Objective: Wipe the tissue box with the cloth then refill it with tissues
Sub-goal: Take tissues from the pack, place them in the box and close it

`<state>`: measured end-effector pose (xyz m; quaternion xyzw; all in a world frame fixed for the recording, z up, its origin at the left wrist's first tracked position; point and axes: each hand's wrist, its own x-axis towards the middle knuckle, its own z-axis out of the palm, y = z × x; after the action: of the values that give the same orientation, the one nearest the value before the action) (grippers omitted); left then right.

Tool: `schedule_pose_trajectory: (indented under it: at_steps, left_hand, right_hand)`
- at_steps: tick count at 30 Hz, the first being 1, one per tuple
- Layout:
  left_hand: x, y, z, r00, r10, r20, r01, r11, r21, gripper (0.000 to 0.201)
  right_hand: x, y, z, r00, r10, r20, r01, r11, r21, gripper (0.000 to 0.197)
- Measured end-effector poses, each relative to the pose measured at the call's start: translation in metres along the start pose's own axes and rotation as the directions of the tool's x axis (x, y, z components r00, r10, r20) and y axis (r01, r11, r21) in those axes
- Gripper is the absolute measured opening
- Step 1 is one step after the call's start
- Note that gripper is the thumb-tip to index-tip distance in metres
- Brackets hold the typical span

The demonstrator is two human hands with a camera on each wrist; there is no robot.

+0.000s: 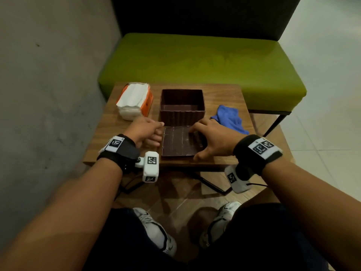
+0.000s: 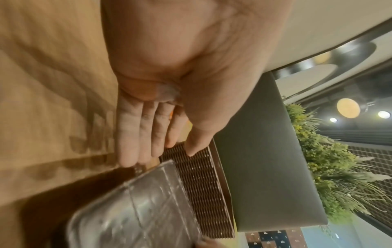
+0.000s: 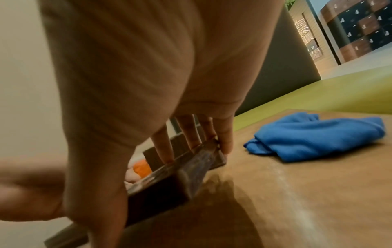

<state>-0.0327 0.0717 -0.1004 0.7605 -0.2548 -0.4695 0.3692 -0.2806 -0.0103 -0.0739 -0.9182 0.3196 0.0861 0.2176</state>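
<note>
The brown woven tissue box (image 1: 182, 114) stands open and empty at the middle of the small wooden table (image 1: 224, 92). Its lid (image 1: 175, 142) lies inside-up just in front of it. My right hand (image 1: 195, 141) spans the lid, fingers on its far part and thumb at the near right corner; in the right wrist view the fingers (image 3: 163, 144) reach down onto the lid (image 3: 169, 181). Beside the lid's left edge lies my left hand (image 1: 154, 133), fingers (image 2: 137, 134) straight, near the lid (image 2: 135, 201) and box wall (image 2: 201, 184). The blue cloth (image 1: 230, 118) (image 3: 314, 135) lies crumpled to the right.
A pack of white tissues in an orange wrapper (image 1: 133, 100) sits at the table's back left. A green bench (image 1: 195, 61) runs behind the table, and a grey wall closes the left side. My knees and shoes are under the table's near edge.
</note>
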Motion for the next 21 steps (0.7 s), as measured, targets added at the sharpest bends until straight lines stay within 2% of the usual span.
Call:
schedule_pose_trajectory:
  at_steps: [2, 6, 10, 12, 15, 17, 21]
  left_hand:
    - [-0.005, -0.009, 0.007, 1.0, -0.028, 0.011, 0.028, 1.0, -0.01, 0.019]
    - [-0.006, -0.027, 0.015, 0.999, -0.034, -0.036, 0.033, 0.998, -0.053, 0.006]
    - [-0.003, -0.035, 0.016, 0.998, -0.022, -0.061, 0.021, 1.0, -0.015, 0.023]
    - [-0.001, -0.038, 0.016, 0.997, -0.008, -0.08, 0.008, 1.0, -0.001, 0.028]
    - [0.001, -0.04, 0.018, 0.996, 0.023, -0.089, -0.02, 0.999, 0.03, 0.029]
    - [0.003, -0.039, 0.02, 0.995, 0.035, -0.096, -0.032, 0.999, 0.034, 0.028]
    - [0.007, -0.037, 0.024, 0.989, 0.054, -0.14, -0.045, 0.997, 0.064, 0.028]
  right_hand:
    - [0.004, -0.001, 0.01, 1.0, 0.002, -0.003, -0.002, 1.0, 0.017, 0.083]
    - [0.009, -0.002, 0.027, 0.999, 0.017, -0.037, -0.016, 1.0, 0.025, 0.075]
    - [0.009, -0.001, 0.036, 0.996, 0.072, -0.045, -0.07, 0.996, 0.048, 0.077]
    - [0.008, 0.001, 0.039, 0.987, 0.118, -0.113, -0.109, 0.991, 0.08, 0.068]
    - [0.009, 0.006, 0.044, 0.934, 0.274, -0.231, -0.234, 0.954, 0.189, 0.058]
    - [0.013, 0.006, 0.046, 0.909, 0.362, -0.204, -0.309, 0.917, 0.252, 0.059]
    - [0.022, 0.002, 0.045, 0.906, 0.388, -0.168, -0.331, 0.899, 0.288, 0.056]
